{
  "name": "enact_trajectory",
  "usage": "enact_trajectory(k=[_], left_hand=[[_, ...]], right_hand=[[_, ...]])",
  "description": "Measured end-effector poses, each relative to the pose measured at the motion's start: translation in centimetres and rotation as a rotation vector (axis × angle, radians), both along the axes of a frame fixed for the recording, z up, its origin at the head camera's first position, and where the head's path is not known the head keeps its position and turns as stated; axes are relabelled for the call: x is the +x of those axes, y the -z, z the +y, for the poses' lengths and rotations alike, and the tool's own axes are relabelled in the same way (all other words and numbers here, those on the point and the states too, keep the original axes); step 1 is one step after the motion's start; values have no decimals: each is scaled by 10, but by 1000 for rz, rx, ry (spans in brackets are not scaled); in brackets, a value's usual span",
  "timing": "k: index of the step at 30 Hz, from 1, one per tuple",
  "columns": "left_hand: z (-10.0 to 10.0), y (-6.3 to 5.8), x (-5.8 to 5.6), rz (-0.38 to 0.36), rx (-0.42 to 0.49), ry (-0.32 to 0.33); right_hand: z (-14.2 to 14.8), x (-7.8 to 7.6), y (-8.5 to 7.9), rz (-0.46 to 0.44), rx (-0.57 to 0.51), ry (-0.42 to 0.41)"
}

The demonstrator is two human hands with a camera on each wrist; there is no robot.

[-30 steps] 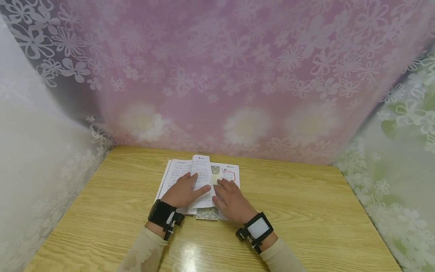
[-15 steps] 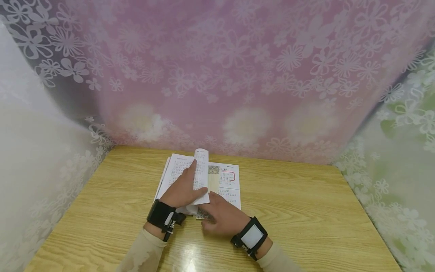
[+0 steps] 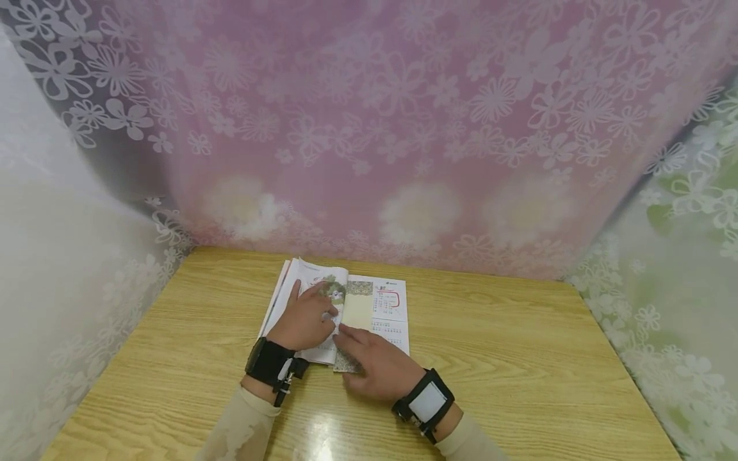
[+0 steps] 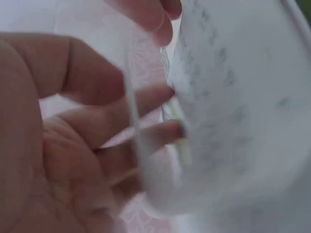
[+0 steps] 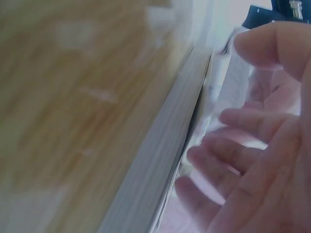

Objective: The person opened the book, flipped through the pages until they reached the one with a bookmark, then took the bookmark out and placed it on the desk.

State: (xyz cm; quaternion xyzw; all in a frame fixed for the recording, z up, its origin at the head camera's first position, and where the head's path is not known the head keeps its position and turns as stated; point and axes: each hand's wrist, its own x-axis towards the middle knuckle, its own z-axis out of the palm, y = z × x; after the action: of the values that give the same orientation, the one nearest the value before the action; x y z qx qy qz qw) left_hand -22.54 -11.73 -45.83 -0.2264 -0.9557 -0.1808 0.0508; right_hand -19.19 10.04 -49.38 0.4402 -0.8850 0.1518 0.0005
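Observation:
An open book [image 3: 389, 333] lies on the table, its left page showing a colour picture and its right page printed text with a red line. Along the fold runs a strip [image 3: 359, 310] with a cream middle and dark patterned ends; I cannot tell whether it is loose or printed. My left hand [image 3: 305, 320] lies over the left page, fingers spread. In the blurred left wrist view a thin page [image 4: 233, 97] stands between its thumb and other fingers, the thumb touching the edge. My right hand [image 3: 380, 368] rests on the strip's lower part, fingers extended.
The wooden table [image 3: 496, 358] stretches around the book. Behind it hangs a pink flowered curtain [image 3: 369, 160], with pale flowered sheets at both sides. The book's thick page block [image 5: 150, 155] shows in the right wrist view.
The raised text page has gone over to the left, and a picture now shows there. My left hand moved slightly left with it. My right hand came down to the fold's lower end.

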Motion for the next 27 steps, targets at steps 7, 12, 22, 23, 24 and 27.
enact_trajectory(k=[7,12,22,23,24,27], left_hand=[[4,4,3,-133,-23,-87],[8,13,3,-226,52,-142],[9,18,1,-233,53,-140],[9,18,2,-236,48,-136],[9,17,2,-235,47,-132],[9,17,3,-239,50,-134]], right_hand=[[6,-4,1,58,30,124],[7,-5,0,59,37,112],[5,-7,-3,89,53,93],[6,-7,-2,94,53,93],[6,-7,-1,98,51,92],[6,-8,0,102,45,92]])
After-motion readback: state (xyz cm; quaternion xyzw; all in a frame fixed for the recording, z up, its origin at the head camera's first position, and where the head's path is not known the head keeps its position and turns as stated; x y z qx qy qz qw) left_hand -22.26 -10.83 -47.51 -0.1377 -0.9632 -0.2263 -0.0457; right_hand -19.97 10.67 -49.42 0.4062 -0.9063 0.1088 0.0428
